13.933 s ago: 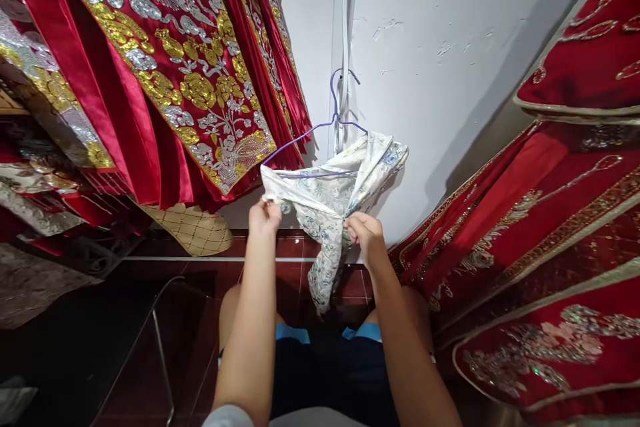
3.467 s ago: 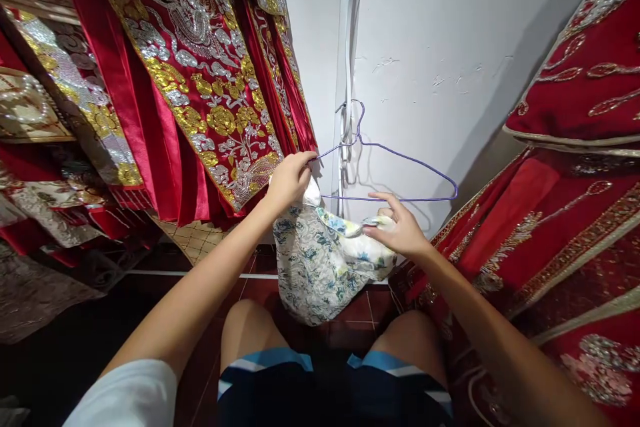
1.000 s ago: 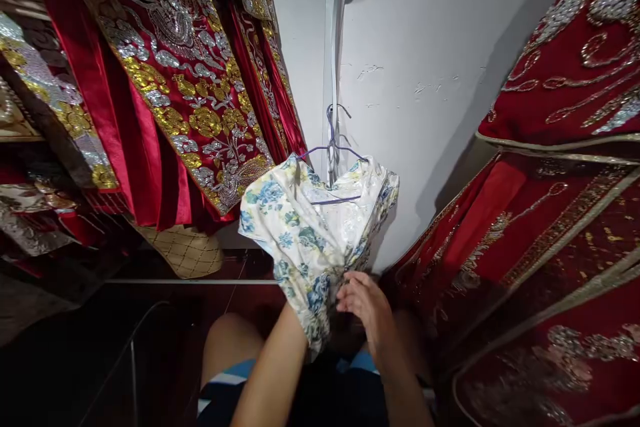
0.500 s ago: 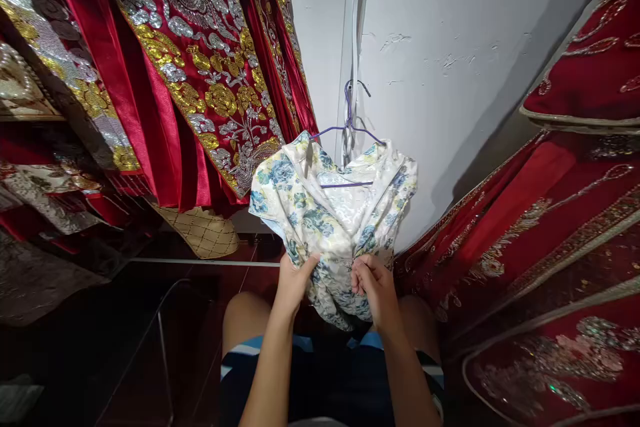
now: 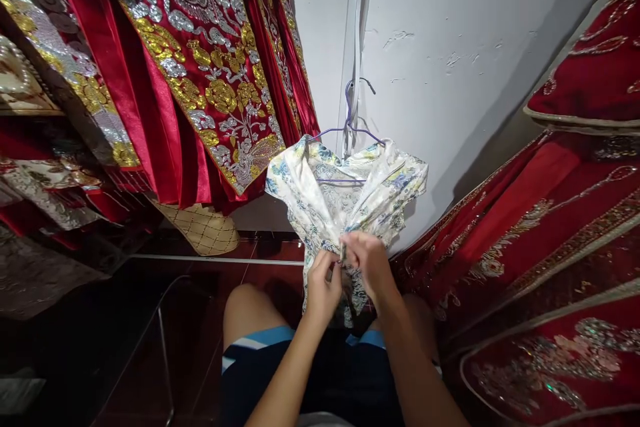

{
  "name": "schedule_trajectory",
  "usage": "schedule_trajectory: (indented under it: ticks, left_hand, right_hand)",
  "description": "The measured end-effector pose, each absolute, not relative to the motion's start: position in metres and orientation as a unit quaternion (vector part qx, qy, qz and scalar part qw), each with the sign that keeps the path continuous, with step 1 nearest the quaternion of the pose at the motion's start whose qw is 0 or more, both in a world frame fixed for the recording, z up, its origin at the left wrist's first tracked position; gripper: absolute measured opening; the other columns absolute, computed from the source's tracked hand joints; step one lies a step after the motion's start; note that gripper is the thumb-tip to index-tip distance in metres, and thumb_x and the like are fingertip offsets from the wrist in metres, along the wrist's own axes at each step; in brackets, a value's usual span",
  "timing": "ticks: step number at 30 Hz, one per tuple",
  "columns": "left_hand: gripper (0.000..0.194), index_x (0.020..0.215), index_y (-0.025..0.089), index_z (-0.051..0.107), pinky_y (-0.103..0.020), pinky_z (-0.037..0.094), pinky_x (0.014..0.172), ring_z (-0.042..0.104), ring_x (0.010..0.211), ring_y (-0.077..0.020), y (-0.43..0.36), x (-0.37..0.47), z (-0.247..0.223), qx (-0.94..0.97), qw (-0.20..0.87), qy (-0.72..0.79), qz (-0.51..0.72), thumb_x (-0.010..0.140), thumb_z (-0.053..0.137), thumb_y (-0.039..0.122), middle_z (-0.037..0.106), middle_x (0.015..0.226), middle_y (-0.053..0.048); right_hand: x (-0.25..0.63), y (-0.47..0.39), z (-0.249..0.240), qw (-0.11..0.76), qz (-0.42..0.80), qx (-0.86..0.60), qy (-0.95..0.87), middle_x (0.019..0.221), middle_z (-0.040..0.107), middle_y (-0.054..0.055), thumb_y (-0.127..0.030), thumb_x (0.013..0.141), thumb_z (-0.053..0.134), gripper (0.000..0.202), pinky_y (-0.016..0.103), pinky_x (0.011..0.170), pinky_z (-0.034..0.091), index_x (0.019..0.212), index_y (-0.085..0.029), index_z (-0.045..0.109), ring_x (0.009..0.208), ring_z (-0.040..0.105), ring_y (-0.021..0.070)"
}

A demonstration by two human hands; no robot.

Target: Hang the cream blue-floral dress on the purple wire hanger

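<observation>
A white blouse with blue and yellow flowers (image 5: pixel 313 203) hangs on a thin purple hanger (image 5: pixel 349 127) against the wall. At the blouse's front, just under the neckline, my left hand (image 5: pixel 325 283) pinches the fabric edge with thumb and fingers. My right hand (image 5: pixel 367 260) is close beside it, slightly higher, its fingers closed on the other front edge. Both hands meet at the middle of the front. Any small fastener between the fingertips is too small to make out. The lower blouse hangs between my knees, partly hidden by my hands.
Red garments with gold and silver sequins (image 5: pixel 220 80) hang on the left. More red embroidered garments (image 5: pixel 550 233) fill the right side. A white wall (image 5: pixel 430 33) with a pale vertical strip (image 5: pixel 359 20) stands ahead. A thin metal frame (image 5: pixel 163 347) is at lower left.
My left hand has moved right and my right hand slightly up, so they now meet at the front. The blouse's two front edges are drawn together, and its top has shifted right.
</observation>
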State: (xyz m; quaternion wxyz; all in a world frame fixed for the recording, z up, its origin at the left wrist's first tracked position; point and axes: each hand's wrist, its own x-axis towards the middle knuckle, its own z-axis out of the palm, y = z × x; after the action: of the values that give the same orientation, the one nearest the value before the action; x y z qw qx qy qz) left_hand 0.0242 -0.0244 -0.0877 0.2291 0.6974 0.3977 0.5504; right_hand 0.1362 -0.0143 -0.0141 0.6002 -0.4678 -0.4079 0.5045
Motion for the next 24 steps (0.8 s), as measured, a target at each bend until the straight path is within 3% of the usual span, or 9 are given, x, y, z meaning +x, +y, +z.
schedule_trajectory:
  ticks: [6, 11, 13, 15, 18, 21, 24]
  left_hand:
    - [0.022, 0.083, 0.02, 0.054, -0.025, 0.039, 0.068, 0.055, 0.078, -0.017, -0.021, 0.021, -0.106, 0.8, 0.208, 0.399, 0.397, 0.089, 0.04, 0.004, 0.055, 0.082, -0.003]
    - [0.015, 0.093, 0.021, 0.061, -0.028, 0.045, 0.07, 0.061, 0.081, -0.0191, 0.001, 0.016, -0.092, 0.852, 0.189, 0.381, 0.305, 0.09, 0.049, 0.011, 0.063, 0.09, -0.005]
    - [0.016, 0.108, 0.021, 0.063, -0.031, 0.049, 0.077, 0.063, 0.087, -0.0204, 0.018, 0.014, -0.064, 0.85, 0.189, 0.347, 0.349, 0.094, 0.055, 0.022, 0.066, 0.096, -0.006]
    - [0.029, 0.127, 0.022, 0.058, -0.033, 0.052, 0.081, 0.064, 0.091, -0.0202, 0.038, 0.014, -0.023, 0.819, 0.179, 0.317, 0.443, 0.099, 0.052, 0.029, 0.068, 0.102, -0.008]
    - [0.034, 0.134, 0.021, 0.055, -0.035, 0.051, 0.089, 0.063, 0.096, -0.0193, 0.07, 0.017, 0.047, 0.783, 0.089, 0.285, 0.546, 0.103, 0.045, 0.029, 0.067, 0.109, -0.009]
    - [0.023, 0.115, 0.019, 0.064, -0.034, 0.05, 0.089, 0.062, 0.098, -0.0196, 0.097, 0.025, 0.098, 0.813, 0.012, 0.261, 0.52, 0.101, 0.049, 0.028, 0.065, 0.109, -0.009]
    - [0.018, 0.092, 0.016, 0.064, -0.036, 0.05, 0.09, 0.061, 0.099, -0.0204, 0.113, 0.031, 0.117, 0.837, -0.03, 0.235, 0.493, 0.1, 0.049, 0.023, 0.064, 0.106, -0.01]
  right_hand:
    - [0.156, 0.063, 0.085, 0.71, 0.433, -0.395, -0.391, 0.049, 0.044, -0.007, -0.03, 0.075, 0.073, 0.019, 0.02, 0.037, 0.02, 0.068, -0.015, 0.063, 0.041, 0.031, 0.0043]
    - [0.167, 0.076, 0.118, 0.671, 0.422, -0.394, -0.464, 0.047, 0.047, -0.006, -0.026, 0.077, 0.072, 0.017, 0.018, 0.036, 0.021, 0.069, -0.013, 0.065, 0.039, 0.033, 0.0037]
    - [0.169, 0.071, 0.112, 0.67, 0.416, -0.384, -0.48, 0.048, 0.048, -0.005, -0.03, 0.078, 0.073, 0.019, 0.017, 0.037, 0.023, 0.072, -0.014, 0.066, 0.04, 0.035, 0.0043]
    - [0.171, 0.066, 0.105, 0.676, 0.405, -0.38, -0.484, 0.049, 0.049, -0.005, -0.033, 0.079, 0.073, 0.02, 0.018, 0.038, 0.025, 0.073, -0.014, 0.066, 0.04, 0.036, 0.0047]
    - [0.171, 0.065, 0.099, 0.673, 0.399, -0.371, -0.5, 0.048, 0.047, -0.006, -0.034, 0.08, 0.072, 0.021, 0.019, 0.039, 0.025, 0.074, -0.015, 0.065, 0.041, 0.034, 0.0054]
    - [0.169, 0.072, 0.096, 0.675, 0.392, -0.36, -0.511, 0.048, 0.044, -0.007, -0.038, 0.081, 0.071, 0.023, 0.021, 0.041, 0.025, 0.075, -0.017, 0.064, 0.042, 0.033, 0.0065]
    - [0.167, 0.087, 0.08, 0.684, 0.377, -0.379, -0.497, 0.048, 0.041, -0.008, -0.04, 0.079, 0.071, 0.024, 0.022, 0.041, 0.023, 0.073, -0.019, 0.06, 0.042, 0.031, 0.0074]
